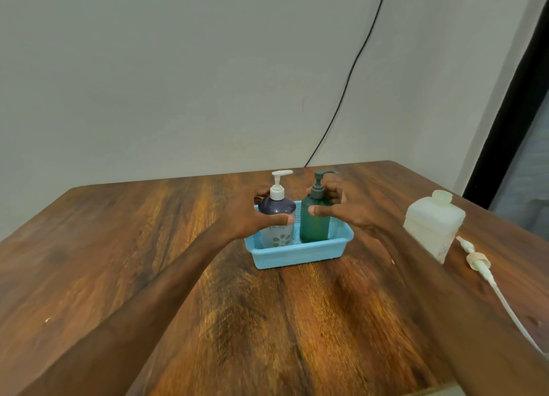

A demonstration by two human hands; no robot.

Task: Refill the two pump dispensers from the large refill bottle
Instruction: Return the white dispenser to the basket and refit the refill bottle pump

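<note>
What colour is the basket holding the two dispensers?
Light blue perforated plastic basket, clearest in the head view.

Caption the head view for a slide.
Both hands reach two pump dispensers in a blue basket.

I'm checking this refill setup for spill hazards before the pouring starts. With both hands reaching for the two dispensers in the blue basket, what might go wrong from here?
1. The refill bottle stands uncapped beside the right forearm; a sideways bump might tip and spill it.
2. Its removed pump lies loose near the table edge and could be swept off.
3. The left hand and right hand close on the purple dispenser and green dispenser together; lifting both may drag the light blue basket.
</note>
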